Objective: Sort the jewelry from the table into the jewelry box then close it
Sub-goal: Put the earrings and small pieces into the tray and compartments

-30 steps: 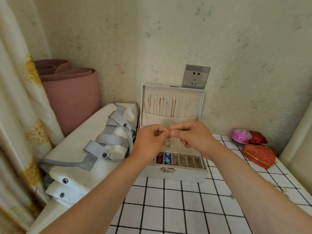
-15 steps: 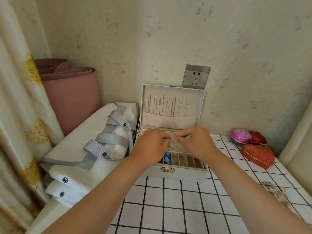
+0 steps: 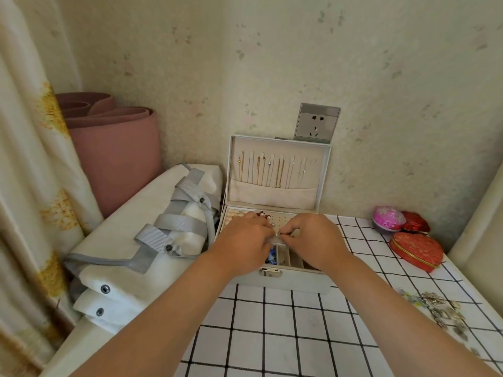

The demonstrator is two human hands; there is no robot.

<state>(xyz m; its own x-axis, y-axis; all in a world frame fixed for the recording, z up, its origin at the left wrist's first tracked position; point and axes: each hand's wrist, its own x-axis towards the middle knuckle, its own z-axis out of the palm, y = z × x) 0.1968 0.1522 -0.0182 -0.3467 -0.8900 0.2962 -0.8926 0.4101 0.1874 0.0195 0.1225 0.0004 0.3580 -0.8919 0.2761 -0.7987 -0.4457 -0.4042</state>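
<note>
Left hand (image 3: pixel 245 242) and right hand (image 3: pixel 317 240) pinch a stud (image 3: pixel 277 234) over the jewelry box (image 3: pixel 294 281) on the checked tablecloth (image 3: pixel 275 325).

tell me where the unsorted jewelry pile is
In the head view the jewelry pile lies on the checked tablecloth at the right, nearer the camera than the red heart-shaped box.

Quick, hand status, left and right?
Left hand: pinches a tiny earring over the open jewelry box.
Right hand: pinches the same earring.

Soft, even daylight; faint shadows; wide-angle bending, blurred edges.
</note>
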